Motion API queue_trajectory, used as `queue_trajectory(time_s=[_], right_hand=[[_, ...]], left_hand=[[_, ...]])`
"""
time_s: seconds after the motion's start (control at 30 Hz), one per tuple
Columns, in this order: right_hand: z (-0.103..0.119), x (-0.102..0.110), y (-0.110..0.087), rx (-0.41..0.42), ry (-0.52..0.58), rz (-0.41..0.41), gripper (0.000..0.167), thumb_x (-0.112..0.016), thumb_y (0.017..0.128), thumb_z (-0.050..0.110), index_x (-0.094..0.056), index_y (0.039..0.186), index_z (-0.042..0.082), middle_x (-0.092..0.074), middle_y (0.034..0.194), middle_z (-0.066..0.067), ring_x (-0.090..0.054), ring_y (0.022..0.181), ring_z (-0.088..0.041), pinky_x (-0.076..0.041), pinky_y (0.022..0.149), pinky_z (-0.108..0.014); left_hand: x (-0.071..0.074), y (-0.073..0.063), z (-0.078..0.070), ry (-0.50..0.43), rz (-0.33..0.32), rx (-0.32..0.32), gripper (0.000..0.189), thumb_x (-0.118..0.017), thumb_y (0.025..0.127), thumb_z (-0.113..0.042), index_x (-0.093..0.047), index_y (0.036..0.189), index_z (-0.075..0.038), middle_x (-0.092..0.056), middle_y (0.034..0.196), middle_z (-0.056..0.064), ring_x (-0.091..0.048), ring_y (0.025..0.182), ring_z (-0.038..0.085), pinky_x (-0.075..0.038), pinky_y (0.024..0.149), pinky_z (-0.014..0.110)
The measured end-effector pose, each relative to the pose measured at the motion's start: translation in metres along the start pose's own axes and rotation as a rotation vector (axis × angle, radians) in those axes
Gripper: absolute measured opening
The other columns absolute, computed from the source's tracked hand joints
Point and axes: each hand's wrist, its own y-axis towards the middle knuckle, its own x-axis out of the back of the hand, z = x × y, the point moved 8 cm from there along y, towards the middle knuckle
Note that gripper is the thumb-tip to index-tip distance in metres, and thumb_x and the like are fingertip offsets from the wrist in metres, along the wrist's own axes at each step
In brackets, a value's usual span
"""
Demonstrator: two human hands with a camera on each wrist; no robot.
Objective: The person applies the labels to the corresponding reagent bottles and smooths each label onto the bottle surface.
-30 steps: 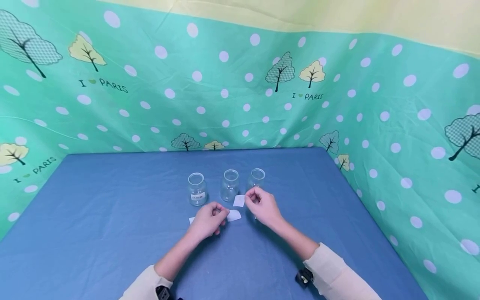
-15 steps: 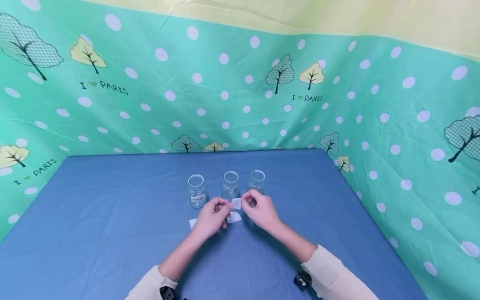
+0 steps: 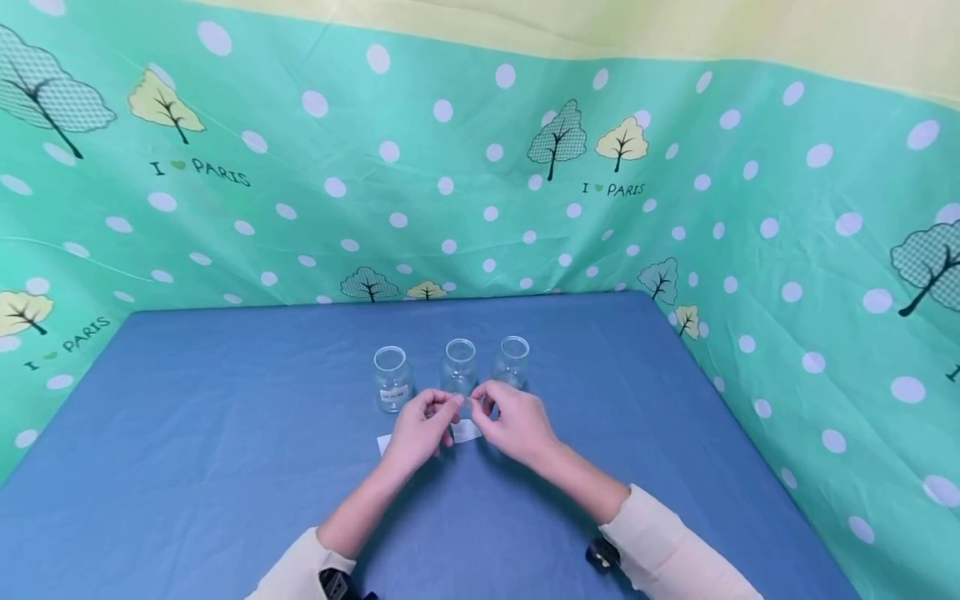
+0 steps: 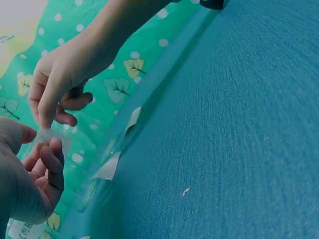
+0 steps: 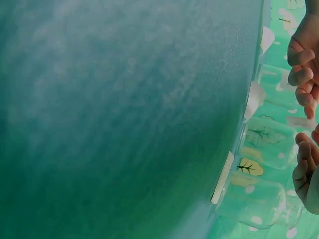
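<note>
Label piece, thin, whitish and partly see-through, is showing straight edges in the left-wrist view. It is hanging above the surface, being pinched between the left hand and right hand, and sitting near the middle jar.

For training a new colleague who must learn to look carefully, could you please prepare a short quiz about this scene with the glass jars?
1. Multiple choice: How many glass jars stand on the blue table? A) two B) three C) five
2. True or false: The two hands are at opposite ends of the table.
3. Open: Which jar in the head view shows a printed label?

Key:
1. B.
2. False: the left hand and the right hand are close together, with a thin pale slip between them.
3. The left jar of the row; its label is on the front.
</note>
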Motion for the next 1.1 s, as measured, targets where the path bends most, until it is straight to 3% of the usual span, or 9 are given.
queue_trajectory(time_s=[0.17, 0.33, 0.43, 0.57, 0.7, 1.1], right_hand=[[0.012, 0.003, -0.001, 0.134, -0.085, -0.04, 0.005, -0.064, 0.082, 0.015, -0.065, 0.086, 0.015, -0.061, 0.069, 0.004, -0.05, 0.053, -0.005, -0.035, 0.047, -0.013], [0.019, 0.003, -0.002, 0.205, -0.127, -0.071, 0.006, -0.063, 0.081, 0.015, -0.065, 0.086, 0.016, -0.063, 0.07, 0.004, -0.049, 0.055, -0.003, -0.038, 0.047, -0.016], [0.022, 0.003, -0.002, 0.23, -0.148, -0.077, 0.006, -0.062, 0.081, 0.016, -0.066, 0.087, 0.016, -0.064, 0.072, 0.004, -0.05, 0.055, -0.003, -0.04, 0.048, -0.017], [0.024, 0.002, -0.003, 0.259, -0.184, -0.082, 0.006, -0.064, 0.081, 0.017, -0.066, 0.086, 0.016, -0.065, 0.072, 0.005, -0.051, 0.055, -0.005, -0.042, 0.049, -0.019], [0.027, 0.002, -0.004, 0.279, -0.209, -0.098, 0.007, -0.067, 0.078, 0.018, -0.065, 0.085, 0.016, -0.062, 0.069, 0.005, -0.049, 0.052, -0.006, -0.041, 0.048, -0.02], [0.023, 0.0, -0.005, 0.242, -0.183, -0.042, 0.009, -0.066, 0.081, 0.022, -0.066, 0.088, 0.018, -0.061, 0.07, 0.006, -0.048, 0.052, -0.004, -0.039, 0.047, -0.019]], left_hand=[[0.0, 0.0, 0.001, -0.03, -0.003, 0.031, 0.024, -0.061, 0.09, -0.028, -0.062, 0.097, -0.004, -0.065, 0.082, 0.019, -0.052, 0.045, 0.011, -0.04, 0.039, 0.026], [0.0, 0.0, 0.002, -0.055, -0.013, 0.048, 0.026, -0.061, 0.09, -0.026, -0.062, 0.098, -0.001, -0.065, 0.081, 0.018, -0.052, 0.046, 0.011, -0.039, 0.039, 0.025], [0.001, -0.006, -0.008, -0.061, -0.013, 0.062, 0.025, -0.059, 0.091, -0.021, -0.062, 0.098, 0.003, -0.064, 0.083, 0.022, -0.051, 0.046, 0.011, -0.038, 0.039, 0.023], [0.001, -0.007, -0.008, -0.066, -0.012, 0.078, 0.023, -0.058, 0.092, -0.018, -0.062, 0.097, 0.004, -0.063, 0.081, 0.022, -0.051, 0.045, 0.011, -0.038, 0.039, 0.023], [0.001, 0.001, 0.007, -0.056, -0.016, 0.067, 0.021, -0.058, 0.091, -0.019, -0.064, 0.096, 0.0, -0.064, 0.08, 0.018, -0.052, 0.046, 0.01, -0.038, 0.039, 0.023], [0.002, 0.0, 0.006, -0.013, -0.009, 0.047, 0.017, -0.057, 0.091, -0.017, -0.064, 0.095, -0.001, -0.065, 0.078, 0.014, -0.053, 0.047, 0.011, -0.039, 0.04, 0.023]])
